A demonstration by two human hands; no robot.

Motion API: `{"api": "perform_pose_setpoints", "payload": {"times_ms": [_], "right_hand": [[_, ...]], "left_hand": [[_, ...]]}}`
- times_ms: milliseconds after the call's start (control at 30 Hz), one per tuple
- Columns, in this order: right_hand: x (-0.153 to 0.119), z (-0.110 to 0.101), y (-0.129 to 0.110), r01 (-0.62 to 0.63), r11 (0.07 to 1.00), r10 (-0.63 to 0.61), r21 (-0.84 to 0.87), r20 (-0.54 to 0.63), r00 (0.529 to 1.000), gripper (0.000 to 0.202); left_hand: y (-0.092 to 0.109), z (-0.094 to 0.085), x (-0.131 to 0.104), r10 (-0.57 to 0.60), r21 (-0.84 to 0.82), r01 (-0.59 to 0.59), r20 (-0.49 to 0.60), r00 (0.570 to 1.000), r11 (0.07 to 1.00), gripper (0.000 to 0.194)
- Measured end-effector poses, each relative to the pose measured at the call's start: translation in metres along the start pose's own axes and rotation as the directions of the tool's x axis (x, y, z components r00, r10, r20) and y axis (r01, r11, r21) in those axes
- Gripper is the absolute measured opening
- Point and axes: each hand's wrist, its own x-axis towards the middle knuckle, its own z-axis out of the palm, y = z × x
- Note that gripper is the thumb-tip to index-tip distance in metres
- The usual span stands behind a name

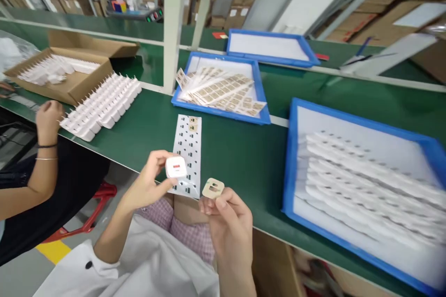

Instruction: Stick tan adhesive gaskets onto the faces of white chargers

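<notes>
- Right hand (232,216): pinches tan pad (208,190), slotted face toward camera.
- Left hand (150,183): grips white block (176,172) above white sheet (186,137); slotted face toward camera.
- Sheet: long axis points away from lap.

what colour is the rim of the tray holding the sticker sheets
The tray rim is blue, in the head view.

White charger block (176,167); beige cut-out sticker (213,188); both raised.

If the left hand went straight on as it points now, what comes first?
Leading with the white block it holds, the left hand would probably meet the patterned sheet on the table first, or pass above it; depth is unclear.
</notes>
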Motion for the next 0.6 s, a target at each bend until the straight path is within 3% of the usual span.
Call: {"api": "perform_pose_setpoints", "payload": {"times_ms": [67,133,200,333,400,500,600], "right_hand": [[-0.011,0.004,-0.011,0.081,0.997,-0.081,0.021,0.011,0.997,0.039],[-0.022,0.003,-0.02,0.131,0.991,-0.131,-0.007,-0.004,0.991,0.038],[-0.032,-0.001,-0.025,0.141,0.989,-0.142,-0.049,-0.033,0.989,0.038],[-0.044,-0.008,-0.027,0.115,0.992,-0.118,-0.06,-0.055,0.991,0.037],[-0.046,-0.008,-0.023,0.135,0.99,-0.138,-0.039,-0.087,0.987,0.036],[-0.041,-0.002,-0.01,0.245,0.969,-0.246,-0.031,-0.219,0.944,0.036],[-0.028,0.005,0.003,0.428,0.898,-0.43,-0.099,-0.397,0.811,0.036]], "left_hand": [[0.016,0.026,-0.004,0.126,-0.158,-0.096,0.193,0.973,0.983,0.038],[0.027,0.043,-0.003,0.208,-0.219,-0.146,0.298,0.931,0.965,0.041],[0.032,0.053,0.0,0.271,-0.253,-0.194,0.316,0.909,0.948,0.041],[0.029,0.069,0.002,0.369,-0.388,-0.259,0.244,0.897,0.885,0.037],[0.024,0.079,0.001,0.333,-0.457,-0.223,0.176,0.926,0.861,0.034],[0.02,0.097,-0.003,0.166,-0.491,-0.133,0.024,0.986,0.861,0.035],[0.02,0.116,-0.012,0.051,-0.548,-0.033,0.018,0.999,0.836,0.039]]}}
